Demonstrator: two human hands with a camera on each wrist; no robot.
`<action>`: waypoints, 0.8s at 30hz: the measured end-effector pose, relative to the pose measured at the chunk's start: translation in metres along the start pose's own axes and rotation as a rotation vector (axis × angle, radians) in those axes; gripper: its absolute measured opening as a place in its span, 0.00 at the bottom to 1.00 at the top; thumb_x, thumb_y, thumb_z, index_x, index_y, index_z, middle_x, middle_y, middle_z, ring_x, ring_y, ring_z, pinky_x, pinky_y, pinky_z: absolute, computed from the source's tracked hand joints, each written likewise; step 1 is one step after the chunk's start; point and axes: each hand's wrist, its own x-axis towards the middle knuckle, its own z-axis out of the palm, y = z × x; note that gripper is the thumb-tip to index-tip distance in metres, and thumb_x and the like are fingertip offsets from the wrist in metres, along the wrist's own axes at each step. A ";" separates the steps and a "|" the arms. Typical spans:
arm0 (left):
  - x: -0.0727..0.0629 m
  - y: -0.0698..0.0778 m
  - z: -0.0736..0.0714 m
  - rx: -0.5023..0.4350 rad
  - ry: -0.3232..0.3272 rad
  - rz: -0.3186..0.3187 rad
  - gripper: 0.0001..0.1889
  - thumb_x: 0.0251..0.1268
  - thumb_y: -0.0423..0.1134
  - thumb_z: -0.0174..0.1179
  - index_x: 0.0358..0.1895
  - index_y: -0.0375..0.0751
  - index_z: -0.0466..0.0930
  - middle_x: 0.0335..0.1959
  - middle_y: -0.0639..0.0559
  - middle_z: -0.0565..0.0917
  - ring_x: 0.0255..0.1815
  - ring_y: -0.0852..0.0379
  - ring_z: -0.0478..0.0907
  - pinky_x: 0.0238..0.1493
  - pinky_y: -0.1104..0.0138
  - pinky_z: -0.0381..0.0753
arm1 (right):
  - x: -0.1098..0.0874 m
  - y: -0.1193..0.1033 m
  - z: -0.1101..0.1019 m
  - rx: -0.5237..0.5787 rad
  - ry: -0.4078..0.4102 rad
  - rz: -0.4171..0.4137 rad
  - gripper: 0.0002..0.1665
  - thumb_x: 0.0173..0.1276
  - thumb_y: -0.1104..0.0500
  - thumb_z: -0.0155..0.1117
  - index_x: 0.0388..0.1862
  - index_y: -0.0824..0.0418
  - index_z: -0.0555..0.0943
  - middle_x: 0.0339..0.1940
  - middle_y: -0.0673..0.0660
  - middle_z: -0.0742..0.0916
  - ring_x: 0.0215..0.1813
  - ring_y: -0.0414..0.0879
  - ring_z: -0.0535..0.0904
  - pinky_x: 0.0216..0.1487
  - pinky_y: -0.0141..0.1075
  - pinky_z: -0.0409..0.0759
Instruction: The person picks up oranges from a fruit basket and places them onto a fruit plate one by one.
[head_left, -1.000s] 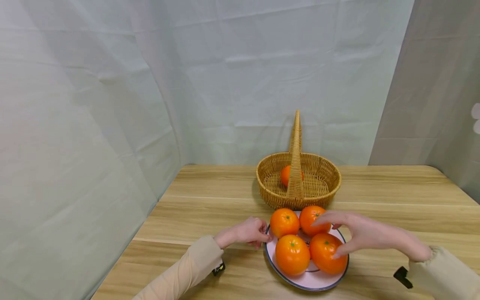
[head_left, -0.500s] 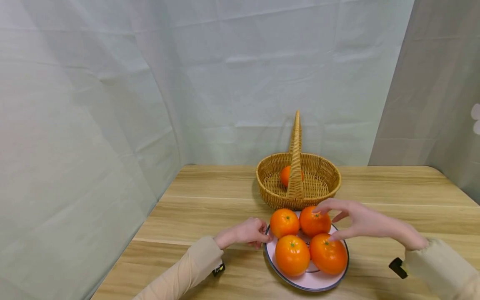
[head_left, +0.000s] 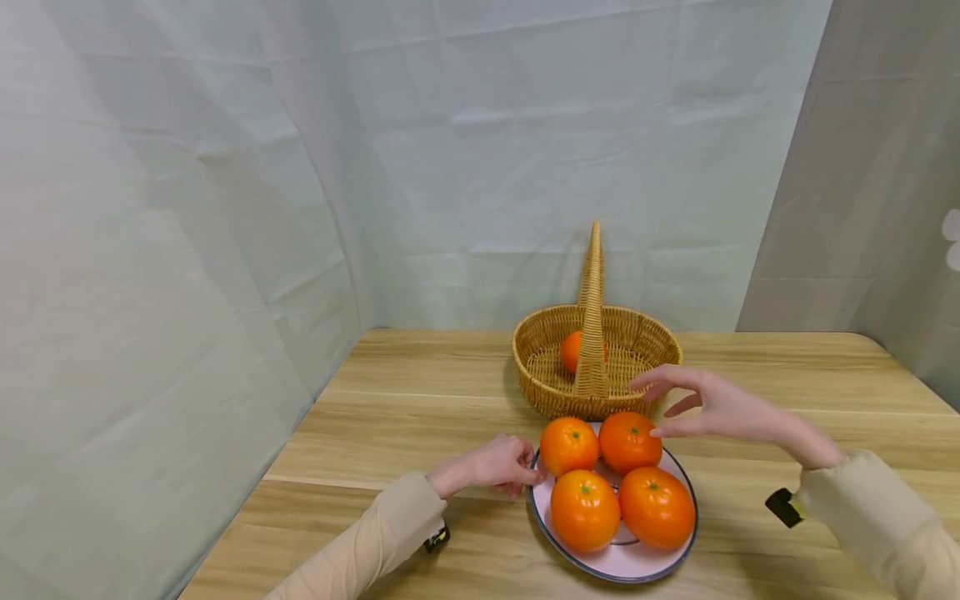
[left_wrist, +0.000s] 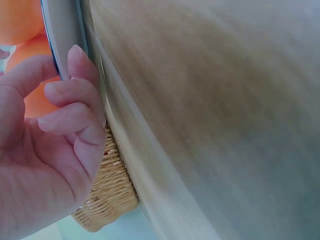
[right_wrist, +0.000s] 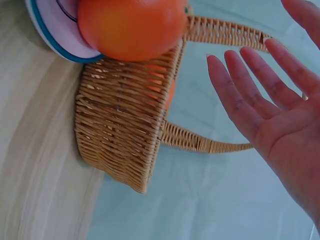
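Several oranges lie on a white plate (head_left: 542, 521) with a dark blue rim, among them a far right orange (head_left: 628, 442) and a near right orange (head_left: 657, 508). With thumb and finger, my left hand (head_left: 501, 465) pinches the plate's left rim; the left wrist view shows the plate edge (left_wrist: 62, 37) between them. My right hand (head_left: 720, 407) hovers by the far right orange and the basket's front right rim, fingers spread and holding nothing. In the right wrist view its fingers (right_wrist: 250, 82) are extended, apart from the orange (right_wrist: 132, 27).
Behind the plate stands a wicker basket (head_left: 540, 392) with a tall arched handle (head_left: 592, 308). One orange (head_left: 572, 352) sits inside it, partly hidden by the handle. Pale cloth (head_left: 480, 167) hangs behind the wooden table (head_left: 420, 400).
My right hand has moved away from me, from over the near right orange to beside the far right orange and the basket rim. The left hand, plate and oranges have stayed put.
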 end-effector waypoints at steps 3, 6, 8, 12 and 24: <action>0.000 0.000 0.000 0.005 0.001 0.002 0.12 0.59 0.36 0.59 0.21 0.41 0.68 0.09 0.52 0.75 0.06 0.63 0.64 0.10 0.75 0.60 | 0.004 0.002 -0.005 0.008 0.014 -0.002 0.30 0.56 0.60 0.68 0.57 0.59 0.70 0.53 0.55 0.76 0.49 0.51 0.74 0.40 0.45 0.77; 0.000 0.000 0.000 0.008 0.005 0.002 0.12 0.58 0.36 0.60 0.21 0.41 0.68 0.09 0.52 0.75 0.06 0.63 0.64 0.10 0.75 0.60 | 0.006 0.005 -0.009 0.013 0.030 0.002 0.29 0.56 0.61 0.68 0.57 0.60 0.70 0.53 0.56 0.76 0.49 0.55 0.73 0.40 0.43 0.77; 0.000 0.000 0.000 0.009 0.007 0.002 0.12 0.58 0.36 0.60 0.21 0.41 0.68 0.09 0.52 0.75 0.06 0.63 0.64 0.10 0.75 0.60 | 0.008 0.007 -0.012 0.013 0.046 0.013 0.29 0.56 0.61 0.68 0.57 0.60 0.71 0.52 0.57 0.76 0.48 0.53 0.74 0.40 0.41 0.77; 0.001 -0.001 0.001 0.008 0.009 0.002 0.12 0.58 0.36 0.60 0.21 0.41 0.68 0.09 0.52 0.75 0.06 0.63 0.64 0.10 0.75 0.61 | 0.012 0.011 -0.015 0.007 0.073 0.042 0.27 0.56 0.61 0.67 0.56 0.60 0.71 0.52 0.56 0.77 0.47 0.47 0.75 0.40 0.39 0.77; 0.001 0.001 0.000 0.026 -0.001 -0.003 0.12 0.58 0.37 0.60 0.21 0.41 0.68 0.09 0.52 0.75 0.06 0.63 0.63 0.10 0.75 0.60 | 0.026 0.018 -0.024 -0.098 0.161 0.128 0.22 0.60 0.57 0.65 0.53 0.59 0.74 0.39 0.54 0.82 0.40 0.48 0.78 0.35 0.38 0.77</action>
